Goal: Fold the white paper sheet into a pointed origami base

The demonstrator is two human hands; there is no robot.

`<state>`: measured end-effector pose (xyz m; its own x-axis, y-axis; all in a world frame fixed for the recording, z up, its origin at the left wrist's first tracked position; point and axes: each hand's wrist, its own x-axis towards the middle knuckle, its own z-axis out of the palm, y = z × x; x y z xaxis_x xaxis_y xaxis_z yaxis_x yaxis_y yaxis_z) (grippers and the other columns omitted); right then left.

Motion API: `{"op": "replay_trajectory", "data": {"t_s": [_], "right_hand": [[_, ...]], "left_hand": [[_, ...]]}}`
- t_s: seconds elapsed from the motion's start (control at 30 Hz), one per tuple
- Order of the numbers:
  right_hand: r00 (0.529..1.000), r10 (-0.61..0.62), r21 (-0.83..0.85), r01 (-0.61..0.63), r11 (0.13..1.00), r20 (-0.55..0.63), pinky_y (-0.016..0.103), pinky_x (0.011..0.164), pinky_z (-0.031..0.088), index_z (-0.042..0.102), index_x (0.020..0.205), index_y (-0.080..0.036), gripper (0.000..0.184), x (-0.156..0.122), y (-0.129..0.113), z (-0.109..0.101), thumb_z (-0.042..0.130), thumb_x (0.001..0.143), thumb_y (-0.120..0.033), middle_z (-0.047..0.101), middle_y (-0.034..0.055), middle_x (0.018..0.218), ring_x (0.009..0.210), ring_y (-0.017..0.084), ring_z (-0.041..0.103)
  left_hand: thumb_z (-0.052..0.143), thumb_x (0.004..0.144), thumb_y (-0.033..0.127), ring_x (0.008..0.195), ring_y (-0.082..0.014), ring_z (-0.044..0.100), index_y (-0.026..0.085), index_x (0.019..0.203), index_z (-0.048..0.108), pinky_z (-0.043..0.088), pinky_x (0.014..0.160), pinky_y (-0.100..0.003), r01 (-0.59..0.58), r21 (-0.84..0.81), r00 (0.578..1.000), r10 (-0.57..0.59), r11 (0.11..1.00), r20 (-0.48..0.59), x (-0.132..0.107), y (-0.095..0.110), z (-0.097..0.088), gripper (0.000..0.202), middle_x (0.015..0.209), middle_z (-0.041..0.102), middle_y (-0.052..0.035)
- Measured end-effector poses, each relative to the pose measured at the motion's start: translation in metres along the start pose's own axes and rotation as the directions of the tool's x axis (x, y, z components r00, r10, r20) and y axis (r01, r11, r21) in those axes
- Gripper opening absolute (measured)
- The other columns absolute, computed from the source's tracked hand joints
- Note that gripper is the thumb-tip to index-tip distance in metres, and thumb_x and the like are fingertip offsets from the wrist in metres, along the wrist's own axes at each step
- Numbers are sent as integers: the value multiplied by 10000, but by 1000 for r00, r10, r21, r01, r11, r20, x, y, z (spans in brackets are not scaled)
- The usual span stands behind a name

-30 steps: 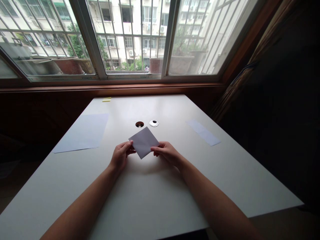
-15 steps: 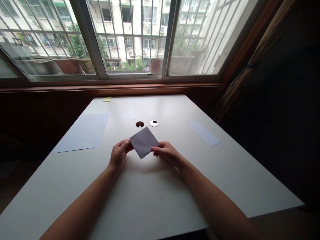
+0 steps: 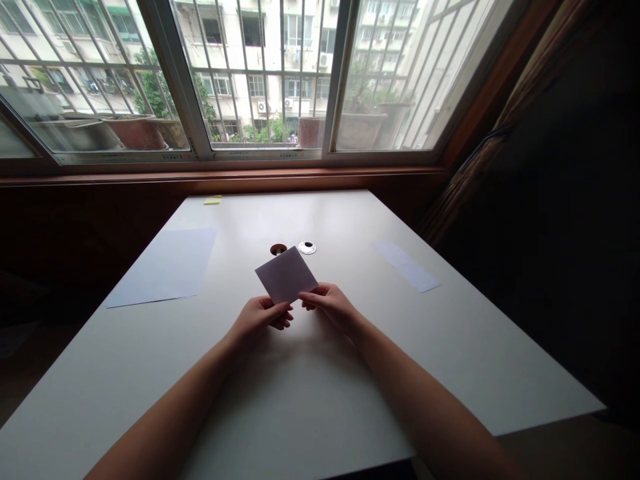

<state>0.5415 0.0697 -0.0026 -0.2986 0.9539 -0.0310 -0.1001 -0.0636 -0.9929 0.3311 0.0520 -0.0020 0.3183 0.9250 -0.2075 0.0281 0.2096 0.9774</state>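
Note:
A small square of pale folded paper [image 3: 286, 274] is held tilted above the middle of the white table [image 3: 320, 373], one corner pointing toward me. My left hand [image 3: 261, 315] pinches its near corner from below. My right hand [image 3: 327, 303] pinches the right corner, thumb on top. Both forearms reach in from the bottom of the view.
A large white sheet [image 3: 165, 265] lies at the left of the table. A narrow paper strip [image 3: 406, 265] lies at the right. A cable hole [image 3: 278, 249] and its round cap [image 3: 307, 247] sit behind the paper. A yellow sticky note [image 3: 213, 199] is at the far edge.
My left hand has shifted from the square's left corner to its near bottom corner. The paper has lifted and tipped up slightly. My right hand has kept its grip.

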Motion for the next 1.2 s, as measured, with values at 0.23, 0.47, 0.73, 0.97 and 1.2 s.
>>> {"op": "replay_trajectory", "data": {"t_s": [0.23,0.47,0.73,0.97,1.2], "right_hand": [[997,45,-37,-43,998,61,297,614,418,744,714,-147,291,-2,3,6,829,650,-419,671,48,667,626,157,565],[999,36,49,-35,998,-12,292,593,376,736,682,-160,234,0,3,3,829,642,-372,641,26,591,567,135,518],[989,-1,158,25,987,-149,293,613,372,694,668,-185,217,1,1,-8,820,660,-362,612,5,604,586,127,498],[948,-30,229,107,968,-316,281,628,398,723,742,-200,205,5,2,-26,804,692,-382,617,10,685,628,125,498],[998,38,175,-28,984,-54,300,701,453,742,912,-189,342,4,1,-13,797,705,-456,679,41,810,719,155,591]], "left_hand": [[770,737,483,600,-184,678,111,826,744,520,581,-267,-13,20,1000,12,1000,27,-2,4,1,383,709,729,-112],[764,752,454,607,-181,674,113,823,748,505,585,-266,-7,-20,999,8,1000,37,-1,0,-4,349,730,738,-116],[770,754,431,613,-162,673,115,834,755,487,586,-239,12,-62,999,-10,998,34,1,-3,-8,326,725,739,-106],[780,743,417,615,-164,670,103,830,751,488,575,-238,16,-76,1000,-17,997,-11,4,-4,-11,327,726,734,-113],[764,760,428,598,-158,667,111,827,744,501,591,-248,16,-9,999,-15,1000,41,3,-3,-12,325,733,740,-111]]}}
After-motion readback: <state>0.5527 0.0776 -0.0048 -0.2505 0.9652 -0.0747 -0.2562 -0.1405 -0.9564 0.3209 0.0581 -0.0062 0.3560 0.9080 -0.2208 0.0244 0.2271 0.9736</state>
